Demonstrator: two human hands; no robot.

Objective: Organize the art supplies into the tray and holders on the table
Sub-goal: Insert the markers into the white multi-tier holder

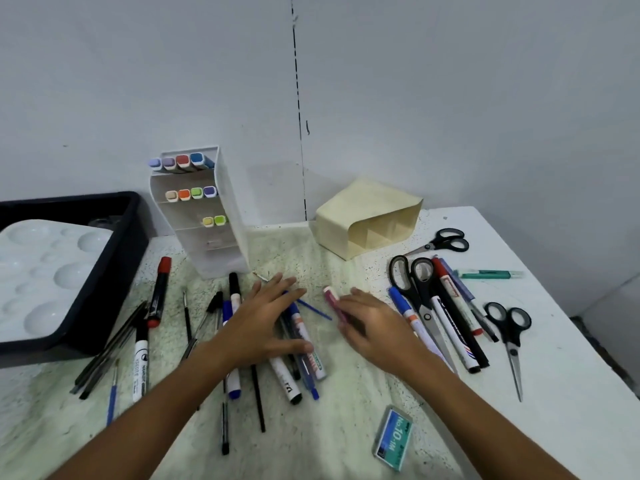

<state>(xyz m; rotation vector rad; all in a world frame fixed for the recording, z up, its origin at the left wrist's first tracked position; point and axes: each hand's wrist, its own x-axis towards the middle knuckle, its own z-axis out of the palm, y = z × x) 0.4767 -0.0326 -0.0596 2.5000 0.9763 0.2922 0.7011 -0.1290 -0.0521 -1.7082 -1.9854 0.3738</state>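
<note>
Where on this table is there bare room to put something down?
Bare patches: the right edge beyond the scissors, and the near strip between the staples box and the pens. Crowded: the pen pile under the left hand, and the markers beside the right hand.

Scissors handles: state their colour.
Black on all three pairs of scissors, with grey inner rims, seen in the head view.

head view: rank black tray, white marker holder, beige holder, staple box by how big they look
1. black tray, though cut off by the frame edge
2. white marker holder
3. beige holder, close to the marker holder, so that order is unsure
4. staple box
</note>
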